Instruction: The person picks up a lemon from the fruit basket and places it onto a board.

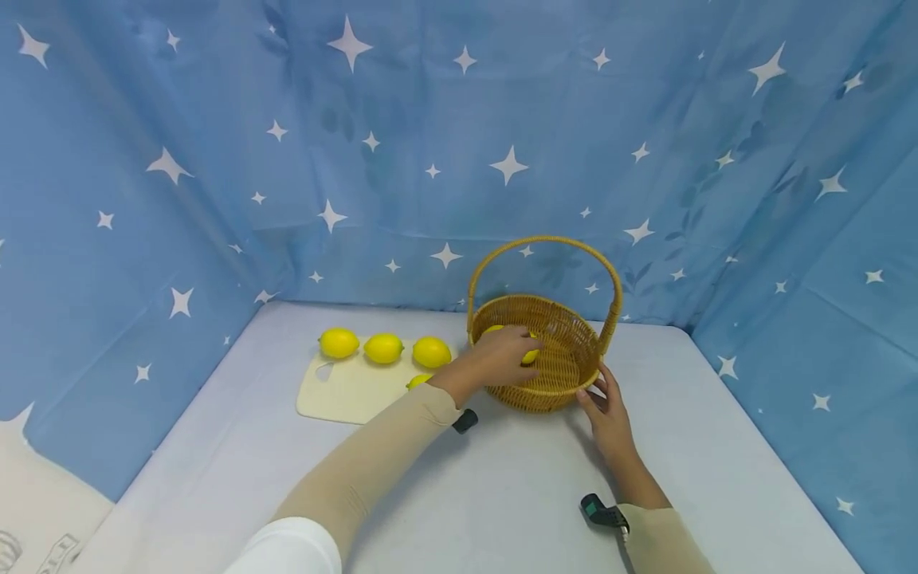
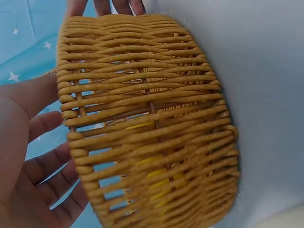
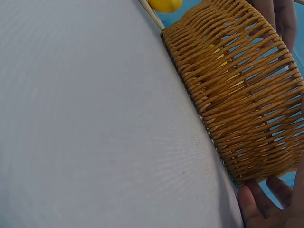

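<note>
A round wicker basket (image 1: 552, 391) with a tall arched handle stands on the table. My left hand (image 1: 502, 355) reaches over its left rim with fingers spread, and in the left wrist view that hand (image 2: 28, 166) holds nothing. Lemons lie inside; one lemon (image 1: 531, 355) shows beside my left fingers, and yellow also shows through the weave in both wrist views. My right hand (image 1: 610, 418) holds the basket's right side, thumb at the near wall and fingers farther round. In the right wrist view its fingertips (image 3: 249, 194) meet the wicker.
Left of the basket is a cream cutting board (image 1: 351, 391). Along its far edge sit three lemons (image 1: 383, 348) in a row; another lemon (image 1: 418, 382) is partly hidden by my left forearm. A blue star-patterned curtain (image 1: 430, 119) surrounds the white table (image 1: 502, 486).
</note>
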`<action>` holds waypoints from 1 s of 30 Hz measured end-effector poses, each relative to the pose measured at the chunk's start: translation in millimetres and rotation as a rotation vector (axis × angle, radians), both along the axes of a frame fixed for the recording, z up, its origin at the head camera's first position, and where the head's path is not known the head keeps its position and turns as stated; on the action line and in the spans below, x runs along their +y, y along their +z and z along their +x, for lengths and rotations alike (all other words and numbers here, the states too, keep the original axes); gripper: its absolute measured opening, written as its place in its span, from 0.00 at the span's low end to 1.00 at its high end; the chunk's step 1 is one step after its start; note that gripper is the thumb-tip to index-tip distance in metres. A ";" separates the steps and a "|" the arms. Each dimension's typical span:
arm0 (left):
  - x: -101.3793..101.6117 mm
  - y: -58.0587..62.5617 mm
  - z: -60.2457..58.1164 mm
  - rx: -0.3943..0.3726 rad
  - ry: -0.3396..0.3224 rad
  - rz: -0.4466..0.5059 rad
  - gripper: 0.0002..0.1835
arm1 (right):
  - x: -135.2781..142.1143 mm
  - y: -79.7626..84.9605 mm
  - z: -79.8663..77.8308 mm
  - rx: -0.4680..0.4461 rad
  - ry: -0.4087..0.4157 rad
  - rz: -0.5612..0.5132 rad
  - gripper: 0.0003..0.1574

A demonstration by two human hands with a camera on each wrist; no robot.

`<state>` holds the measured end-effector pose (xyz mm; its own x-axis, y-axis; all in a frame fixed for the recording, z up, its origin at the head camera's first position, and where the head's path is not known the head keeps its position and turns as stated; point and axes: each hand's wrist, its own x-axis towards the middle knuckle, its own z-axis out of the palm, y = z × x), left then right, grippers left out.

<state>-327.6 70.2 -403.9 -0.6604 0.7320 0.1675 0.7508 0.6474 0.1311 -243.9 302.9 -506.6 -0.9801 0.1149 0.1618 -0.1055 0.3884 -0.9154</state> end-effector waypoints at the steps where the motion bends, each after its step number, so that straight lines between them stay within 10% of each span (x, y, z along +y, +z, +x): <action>1: 3.1 -0.2 -1.4 -0.007 0.006 -0.007 0.29 | 0.5 -1.2 0.2 -0.001 0.000 0.002 0.48; 30: 40.2 -2.7 -33.2 -0.054 0.158 -0.074 0.32 | -0.5 -6.2 -0.8 0.005 -0.009 0.014 0.48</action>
